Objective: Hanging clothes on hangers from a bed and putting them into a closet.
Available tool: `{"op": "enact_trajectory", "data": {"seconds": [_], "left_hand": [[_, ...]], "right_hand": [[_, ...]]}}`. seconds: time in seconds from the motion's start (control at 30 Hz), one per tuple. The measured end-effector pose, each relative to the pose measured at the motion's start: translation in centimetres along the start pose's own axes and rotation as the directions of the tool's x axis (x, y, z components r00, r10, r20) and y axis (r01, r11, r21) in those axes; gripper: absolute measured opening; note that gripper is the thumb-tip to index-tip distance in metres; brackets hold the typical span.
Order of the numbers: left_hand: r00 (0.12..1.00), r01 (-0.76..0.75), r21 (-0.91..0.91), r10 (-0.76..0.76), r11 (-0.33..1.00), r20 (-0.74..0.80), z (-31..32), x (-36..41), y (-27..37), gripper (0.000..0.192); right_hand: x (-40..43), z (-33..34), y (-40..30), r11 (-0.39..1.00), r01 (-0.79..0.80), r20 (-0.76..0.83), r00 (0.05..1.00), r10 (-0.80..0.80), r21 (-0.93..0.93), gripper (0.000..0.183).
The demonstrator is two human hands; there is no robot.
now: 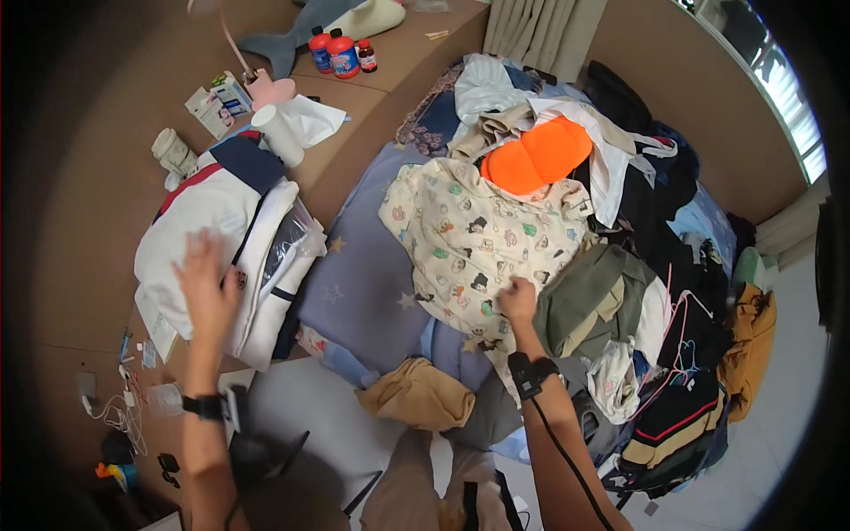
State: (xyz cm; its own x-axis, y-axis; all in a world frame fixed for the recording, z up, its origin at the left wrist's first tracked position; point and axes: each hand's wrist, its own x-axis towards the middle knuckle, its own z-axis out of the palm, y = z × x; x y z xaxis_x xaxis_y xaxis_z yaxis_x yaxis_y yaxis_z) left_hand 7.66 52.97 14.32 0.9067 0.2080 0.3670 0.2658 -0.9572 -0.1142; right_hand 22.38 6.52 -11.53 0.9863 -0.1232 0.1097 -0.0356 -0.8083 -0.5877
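My left hand, slightly blurred, is over a stack of folded white clothes with navy and red trim. Its fingers are spread and hold nothing; whether the palm touches the cloth I cannot tell. A cream short-sleeved shirt with a cartoon print lies spread on the bed. My right hand is curled on its lower right part, gripping the fabric. Beneath the shirt's left side is blue-grey bedding with stars. An orange padded item lies at the shirt's collar.
Heaped clothes cover the bed's right side, with an olive garment and pink hangers among them. A tan cloth lies at the near edge. Red bottles, a white cup and a pink lamp stand on the brown desk.
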Motion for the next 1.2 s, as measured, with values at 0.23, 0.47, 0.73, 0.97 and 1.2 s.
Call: {"op": "enact_trajectory", "data": {"seconds": [0.23,0.47,0.73,0.97,1.2], "left_hand": [[0.922,0.249,-0.76,0.095,0.6,0.376,11.3,-7.8,14.7,0.033],[0.382,0.848,-0.39,-0.095,-0.358,0.919,20.6,-3.7,26.7,0.029],[0.6,0.758,-0.481,0.183,-0.441,0.779,19.4,-3.6,28.7,0.012],[0.161,0.344,-0.937,0.987,-0.067,-0.011,2.5,-16.7,32.6,0.016],[0.487,0.558,-0.829,0.824,-0.039,0.289,-4.3,-16.6,27.8,0.024]], "right_hand": [[-5.3,-6.7,-2.0,0.704,-0.141,0.197,0.98,0.002,0.696,0.018],[-15.3,-11.9,4.6,0.727,-0.418,0.497,0.859,0.123,0.544,0.015],[-17.7,-11.8,2.3,0.514,-0.613,0.61,0.766,0.202,0.6,0.014],[-13.5,-16.0,-6.9,0.103,-0.76,0.752,0.65,0.111,0.641,0.048],[-18.8,-22.0,-4.0,0.226,-0.695,0.667,0.719,0.198,0.682,0.039]]}}
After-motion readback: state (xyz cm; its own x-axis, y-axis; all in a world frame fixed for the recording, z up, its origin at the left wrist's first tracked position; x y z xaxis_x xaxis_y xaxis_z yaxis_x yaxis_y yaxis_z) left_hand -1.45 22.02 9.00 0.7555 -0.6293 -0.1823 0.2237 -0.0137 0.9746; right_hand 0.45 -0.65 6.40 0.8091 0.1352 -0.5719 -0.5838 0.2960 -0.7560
